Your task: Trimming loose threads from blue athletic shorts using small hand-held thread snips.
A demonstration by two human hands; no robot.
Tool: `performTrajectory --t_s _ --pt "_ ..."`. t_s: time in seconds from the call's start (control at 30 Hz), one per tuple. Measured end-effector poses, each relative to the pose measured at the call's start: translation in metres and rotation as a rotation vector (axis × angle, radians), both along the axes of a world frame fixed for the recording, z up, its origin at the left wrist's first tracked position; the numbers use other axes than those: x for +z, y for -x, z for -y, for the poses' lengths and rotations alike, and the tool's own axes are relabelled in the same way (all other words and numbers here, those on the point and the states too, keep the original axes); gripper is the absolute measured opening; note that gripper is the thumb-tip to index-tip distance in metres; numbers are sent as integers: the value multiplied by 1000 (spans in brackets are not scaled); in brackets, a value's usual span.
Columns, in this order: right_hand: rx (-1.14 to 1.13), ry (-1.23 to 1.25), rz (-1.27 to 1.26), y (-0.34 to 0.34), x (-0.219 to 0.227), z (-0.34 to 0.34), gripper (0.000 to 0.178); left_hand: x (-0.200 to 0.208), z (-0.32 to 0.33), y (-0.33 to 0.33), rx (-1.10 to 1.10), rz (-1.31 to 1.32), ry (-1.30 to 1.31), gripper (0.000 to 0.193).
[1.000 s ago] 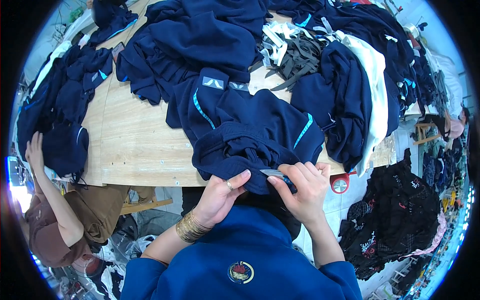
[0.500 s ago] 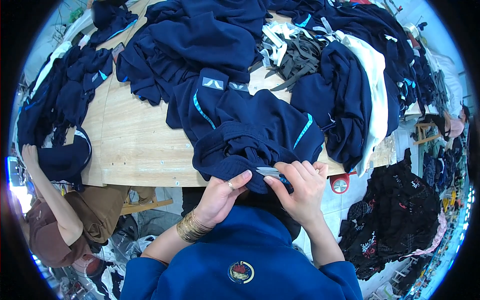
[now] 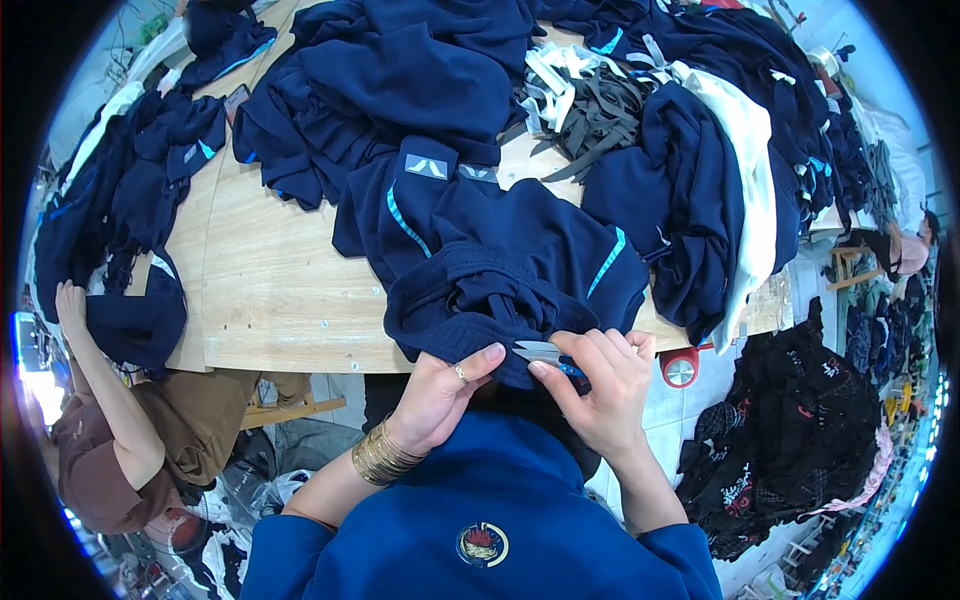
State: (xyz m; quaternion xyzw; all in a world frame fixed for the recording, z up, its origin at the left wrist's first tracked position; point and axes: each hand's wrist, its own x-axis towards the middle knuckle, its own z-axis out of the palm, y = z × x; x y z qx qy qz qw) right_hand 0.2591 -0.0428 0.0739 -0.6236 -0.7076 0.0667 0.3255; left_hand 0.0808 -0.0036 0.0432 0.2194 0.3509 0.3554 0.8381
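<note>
A navy garment (image 3: 500, 225) with light-blue piping lies at the table's front edge, its gathered waistband (image 3: 430, 318) turned toward me. My left hand (image 3: 440, 400), with a ring and gold bangles at the wrist, pinches the near edge of that band between thumb and fingers. Thread snips (image 3: 538, 351) with silver blades and a bit of blue handle are held in my right hand (image 3: 600, 375). Their blades point left along the band, close to my left thumb. Fabric folds hide the fingers of my left hand beneath.
More navy garments (image 3: 390, 70) are heaped across the wooden table (image 3: 280, 290). Dark and white strips (image 3: 595, 110) lie beside a navy-and-white pile (image 3: 700, 200). At left a person (image 3: 110, 420) handles another navy piece. Black printed cloth (image 3: 790, 430) is piled on the floor at right.
The snips and my right hand have shifted very slightly at the band. My left hand keeps its grip. The person at left has moved their navy piece a little.
</note>
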Motion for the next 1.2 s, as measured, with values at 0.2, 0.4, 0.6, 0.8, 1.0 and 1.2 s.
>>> performTrajectory --t_s 0.2,0.4,0.6,0.8,1.0,1.2 --pt "-1 -32 30 2 1 -1 22 1 0 -1 7 17 -4 29" --pt "-11 -46 2 7 -2 -1 22 -1 0 0 8 47 7 31" --pt "-40 -62 39 9 -2 1 19 -4 0 1 -3 23 9 33" --pt "-76 -36 -80 4 -9 0 20 0 1 -2 30 13 42 38" --pt "-27 61 -104 1 -2 3 20 -3 0 1 4 36 38 34" --pt "-6 32 -69 2 0 1 19 -6 0 3 -30 23 24 32"
